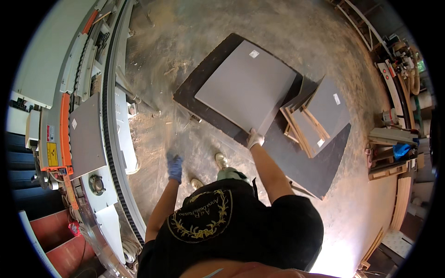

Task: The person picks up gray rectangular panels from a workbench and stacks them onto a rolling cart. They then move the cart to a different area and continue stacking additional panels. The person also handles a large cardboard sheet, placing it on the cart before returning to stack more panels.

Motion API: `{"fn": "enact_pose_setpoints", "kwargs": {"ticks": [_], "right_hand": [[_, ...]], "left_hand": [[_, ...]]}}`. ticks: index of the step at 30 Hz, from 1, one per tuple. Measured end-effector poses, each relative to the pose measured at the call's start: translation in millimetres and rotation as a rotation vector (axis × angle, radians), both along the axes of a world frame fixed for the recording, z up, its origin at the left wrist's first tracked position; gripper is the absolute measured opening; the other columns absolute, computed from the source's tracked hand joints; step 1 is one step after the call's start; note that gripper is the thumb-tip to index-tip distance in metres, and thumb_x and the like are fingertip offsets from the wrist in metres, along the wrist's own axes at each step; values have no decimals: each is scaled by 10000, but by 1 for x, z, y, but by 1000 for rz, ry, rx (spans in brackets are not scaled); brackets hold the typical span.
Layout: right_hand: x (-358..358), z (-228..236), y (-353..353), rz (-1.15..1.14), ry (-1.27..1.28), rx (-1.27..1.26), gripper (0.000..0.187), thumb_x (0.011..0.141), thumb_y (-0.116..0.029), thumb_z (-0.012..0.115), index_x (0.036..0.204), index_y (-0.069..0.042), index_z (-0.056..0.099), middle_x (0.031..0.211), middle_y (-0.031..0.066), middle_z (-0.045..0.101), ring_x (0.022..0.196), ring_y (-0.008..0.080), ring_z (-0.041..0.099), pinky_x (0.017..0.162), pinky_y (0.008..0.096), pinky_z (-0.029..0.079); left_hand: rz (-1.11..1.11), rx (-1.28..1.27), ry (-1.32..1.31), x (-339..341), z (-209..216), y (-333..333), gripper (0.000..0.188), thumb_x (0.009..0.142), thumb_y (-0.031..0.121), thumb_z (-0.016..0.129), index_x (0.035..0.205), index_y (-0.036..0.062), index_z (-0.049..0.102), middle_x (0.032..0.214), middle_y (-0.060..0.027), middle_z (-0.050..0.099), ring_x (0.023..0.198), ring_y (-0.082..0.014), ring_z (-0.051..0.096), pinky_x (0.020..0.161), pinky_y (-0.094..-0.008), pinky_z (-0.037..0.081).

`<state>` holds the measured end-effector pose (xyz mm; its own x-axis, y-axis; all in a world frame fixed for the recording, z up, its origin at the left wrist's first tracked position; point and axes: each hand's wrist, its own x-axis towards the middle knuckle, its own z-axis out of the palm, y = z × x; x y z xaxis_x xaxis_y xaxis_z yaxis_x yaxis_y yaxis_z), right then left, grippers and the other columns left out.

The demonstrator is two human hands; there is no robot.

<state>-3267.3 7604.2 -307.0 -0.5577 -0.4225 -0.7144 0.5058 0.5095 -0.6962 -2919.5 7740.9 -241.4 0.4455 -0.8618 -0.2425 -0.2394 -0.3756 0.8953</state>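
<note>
A large grey panel (245, 83) with a small white label lies on a dark board (204, 90) in front of me. My right hand (255, 138), in a white glove, is closed on the panel's near corner. My left hand (174, 168), in a blue glove, hangs over the floor beside my leg; its fingers are stretched out and nothing shows in them. To the right of the large panel, a stack of smaller labelled grey panels with light wooden edges (308, 127) rests on the same dark base.
Along the left runs a long machine (113, 116) with an orange guard (66, 129); another grey panel (87, 136) lies on it. Dust and scraps cover the concrete floor (153, 60). A shelf of boards (391, 153) with a blue item stands at the right.
</note>
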Motion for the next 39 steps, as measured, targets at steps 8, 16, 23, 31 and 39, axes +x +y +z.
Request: {"fn": "enact_pose_setpoints", "kwargs": {"ticks": [8, 16, 23, 31, 39], "right_hand": [[73, -26, 64, 596, 173, -140, 202, 793, -201, 629, 926, -53, 593, 726, 69, 613, 594, 168, 598, 484, 344, 463], [-46, 0, 13, 800, 671, -292, 347, 749, -287, 666, 1030, -110, 567, 951, 99, 582, 888, 288, 563, 776, 416, 455], [-81, 141, -102, 1275, 1297, 196, 724, 760, -525, 587, 1294, -80, 387, 1244, 209, 477, 1156, 355, 449, 985, 442, 338], [-47, 19, -44, 1064, -67, -302, 588, 815, -356, 628, 1182, 74, 469, 1091, 132, 578, 965, 230, 554, 843, 344, 453], [166, 150, 97, 1305, -350, -432, 432, 829, -339, 607, 1038, 24, 500, 987, 101, 562, 868, 197, 553, 744, 349, 487]], "left_hand": [[-109, 483, 518, -149, -72, -121, 434, 802, 272, 640, 1156, 94, 463, 1093, -63, 556, 958, -227, 534, 796, -346, 465], [96, 298, 673, -152, -76, -132, 389, 791, 383, 658, 1076, 146, 540, 965, -10, 584, 724, -94, 529, 513, -223, 439], [107, 321, 726, -52, 65, 14, 517, 757, 455, 684, 1145, 145, 538, 821, 18, 596, 574, -64, 494, 452, -211, 393], [346, 34, 296, -9, 121, 180, 394, 774, 332, 708, 1020, 38, 613, 918, -72, 650, 801, -141, 608, 684, -258, 495], [1307, -449, 742, 89, 117, 330, 346, 813, 269, 659, 1104, 109, 562, 953, -46, 642, 819, -174, 621, 734, -290, 512]]}}
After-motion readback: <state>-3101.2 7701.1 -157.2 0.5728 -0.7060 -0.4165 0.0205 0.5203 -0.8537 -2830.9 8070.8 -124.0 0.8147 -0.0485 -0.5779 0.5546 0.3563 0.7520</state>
